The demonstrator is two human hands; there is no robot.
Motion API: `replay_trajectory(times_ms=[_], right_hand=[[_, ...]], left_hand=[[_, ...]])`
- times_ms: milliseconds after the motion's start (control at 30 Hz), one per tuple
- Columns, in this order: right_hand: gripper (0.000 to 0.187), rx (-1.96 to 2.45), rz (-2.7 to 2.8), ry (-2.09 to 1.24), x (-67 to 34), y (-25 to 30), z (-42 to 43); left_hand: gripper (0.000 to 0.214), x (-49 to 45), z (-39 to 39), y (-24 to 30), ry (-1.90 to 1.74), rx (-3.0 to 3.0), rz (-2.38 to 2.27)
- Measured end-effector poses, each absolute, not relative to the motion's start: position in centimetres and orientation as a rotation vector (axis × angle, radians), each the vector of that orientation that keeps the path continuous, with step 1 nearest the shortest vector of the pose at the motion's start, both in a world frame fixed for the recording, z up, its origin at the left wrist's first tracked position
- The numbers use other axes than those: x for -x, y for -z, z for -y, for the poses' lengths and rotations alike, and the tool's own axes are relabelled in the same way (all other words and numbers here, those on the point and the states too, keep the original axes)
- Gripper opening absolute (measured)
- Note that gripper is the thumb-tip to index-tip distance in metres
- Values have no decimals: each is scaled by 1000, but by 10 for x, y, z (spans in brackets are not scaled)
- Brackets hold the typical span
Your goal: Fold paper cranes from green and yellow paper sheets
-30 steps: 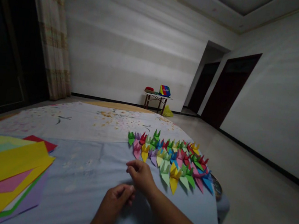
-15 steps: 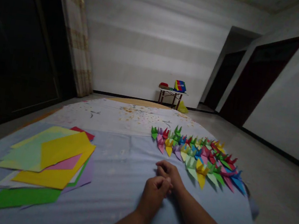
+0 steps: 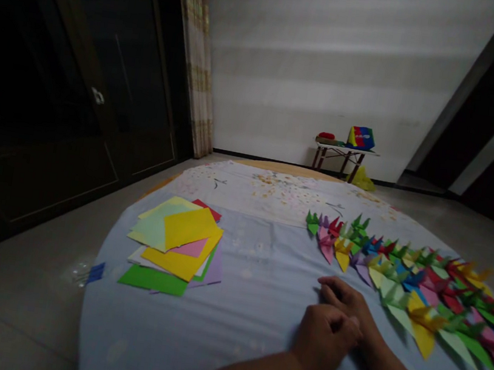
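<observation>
1. Paper cranes (image 3: pixel 400 274): a many-coloured flock in packed rows on the right side of the light blue cloth (image 3: pixel 245 332), reaching from mid-table to the right edge of the view. They lie further right in the view than half a second ago, because the camera has swung left.
2. Dark glass doors (image 3: pixel 58 91): they fill the left side, far more of them in sight than before.
3. Small blue item (image 3: pixel 95 272): on the floor beside the table's left rim, newly in sight and too small to identify.
4. Stack of coloured sheets (image 3: pixel 179 243): loose and fanned, with yellow on top and green, pink, lilac and red edges showing. It lies flat on the cloth's left part, well apart from both hands.
5. Patterned curtain (image 3: pixel 197 62): hangs beside the doors.
6. Left hand (image 3: pixel 326 340): rests on the cloth, fingers curled into a loose fist with nothing seen in it. It overlaps the right hand's wrist, as before.
7. Right hand (image 3: pixel 348 297): just beside the nearest cranes, fingers bent low on the cloth. Whether it pinches anything cannot be told.
8. Small table (image 3: pixel 340 155): by the far wall, bearing a multicoloured box (image 3: pixel 361 138). The box's lettering is too small to read.
</observation>
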State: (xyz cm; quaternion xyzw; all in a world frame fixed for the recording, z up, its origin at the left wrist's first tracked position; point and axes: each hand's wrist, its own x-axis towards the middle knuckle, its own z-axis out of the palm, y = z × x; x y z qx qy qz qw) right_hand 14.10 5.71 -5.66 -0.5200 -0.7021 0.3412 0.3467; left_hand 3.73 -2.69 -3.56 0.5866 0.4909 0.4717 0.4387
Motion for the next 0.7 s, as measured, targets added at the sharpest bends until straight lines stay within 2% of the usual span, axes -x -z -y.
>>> replay_trajectory(times_ms=[433, 567, 700], right_hand=[[18, 1098, 1948, -880, -137, 49, -59], [22, 1181, 1953, -737, -135, 48, -62], [25, 1241, 2007, -696, -133, 47, -62]], left_hand=[[24, -30, 36, -25, -1213, -2058, -1183], [28, 13, 11, -43, -1137, -2168, -1504], [38, 107, -17, -40, -954, -2212, -2004]])
